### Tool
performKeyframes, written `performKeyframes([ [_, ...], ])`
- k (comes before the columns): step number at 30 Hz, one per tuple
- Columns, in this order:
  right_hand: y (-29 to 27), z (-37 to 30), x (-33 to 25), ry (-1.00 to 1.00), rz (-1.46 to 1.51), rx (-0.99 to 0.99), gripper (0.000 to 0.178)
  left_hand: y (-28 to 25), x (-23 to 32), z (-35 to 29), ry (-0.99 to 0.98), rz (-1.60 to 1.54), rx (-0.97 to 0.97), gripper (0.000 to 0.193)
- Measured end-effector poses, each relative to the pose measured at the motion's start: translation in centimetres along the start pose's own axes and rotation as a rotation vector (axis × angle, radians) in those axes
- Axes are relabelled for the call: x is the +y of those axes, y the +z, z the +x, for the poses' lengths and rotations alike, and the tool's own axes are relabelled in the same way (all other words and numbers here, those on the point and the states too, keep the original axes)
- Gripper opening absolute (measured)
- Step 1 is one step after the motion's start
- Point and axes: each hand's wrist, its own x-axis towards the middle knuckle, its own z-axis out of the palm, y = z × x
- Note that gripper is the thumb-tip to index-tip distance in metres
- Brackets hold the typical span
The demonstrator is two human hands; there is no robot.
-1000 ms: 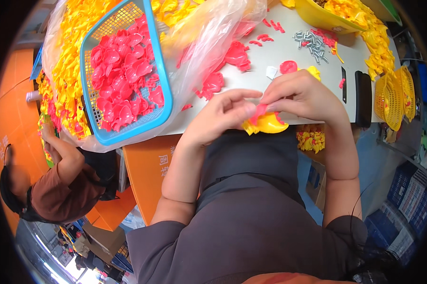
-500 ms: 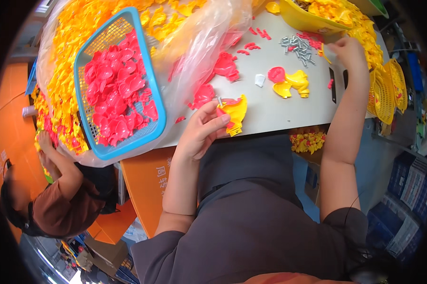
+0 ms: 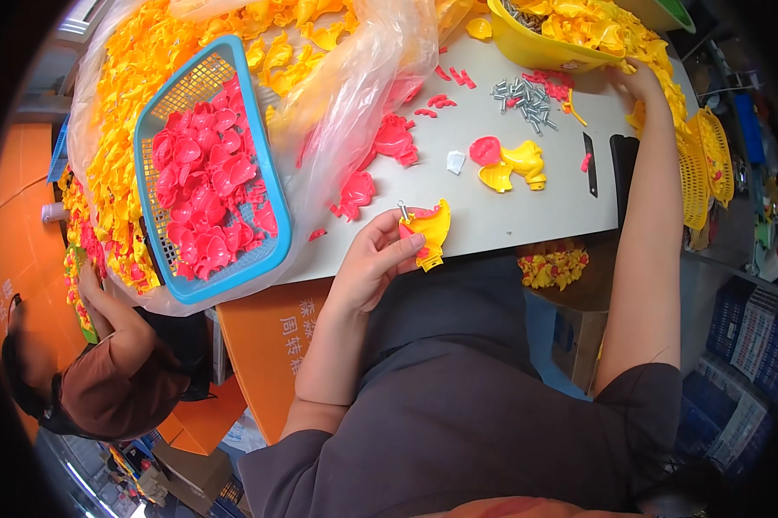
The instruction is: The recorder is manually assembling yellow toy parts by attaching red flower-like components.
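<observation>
My left hand (image 3: 373, 266) is closed around a yellow plastic shell piece (image 3: 434, 230), pinching it between thumb and fingers above the table's front edge. A red part lies inside that shell, and a small metal spring or pin (image 3: 403, 210) stands up at its upper left corner. At the far right, my right hand (image 3: 641, 82) reaches to the yellow pieces beside a yellow basin (image 3: 551, 53); its fingertips are partly hidden there. Between the hands lie a yellow and red shell assembly (image 3: 521, 164), a heap of small metal pins or springs (image 3: 527, 105) and small red pieces (image 3: 561, 86).
A blue basket (image 3: 281, 220) full of red cups stands at the left, by clear plastic sheeting (image 3: 363, 95) and heaped yellow parts (image 3: 117, 147). Yellow baskets (image 3: 695, 186) hang at the right edge. A co-worker (image 3: 121, 371) sits at the left near an orange box (image 3: 272, 337).
My right hand has moved from beside the small red pieces to the yellow parts near the basin. My left hand keeps its hold on the shell. The view has shifted slightly.
</observation>
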Motion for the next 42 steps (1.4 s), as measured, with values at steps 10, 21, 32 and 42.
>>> performKeyframes([
  [10, -3.2, -12.5, -4.5, -0.092, 0.109, 0.256, 0.066, 0.3, -0.1, 0.7, -0.003, 0.088, -0.015, 0.042],
  [21, -1.6, -23.8, -12.3, -0.368, 0.998, 0.222, 0.037, -0.6, -0.1, -1.0, 0.104, 0.027, 0.072, 0.044],
  [32, 5.7, -32.9, -20.0, -1.107, 0.590, -0.186, 0.050, -2.2, -1.5, -3.4, 0.360, 0.043, 0.328, 0.042],
  [42, 4.6, -36.7, -25.9, -0.537, 0.159, -0.085, 0.060, -1.3, -2.0, -3.3, 0.629, 0.026, 0.351, 0.041],
])
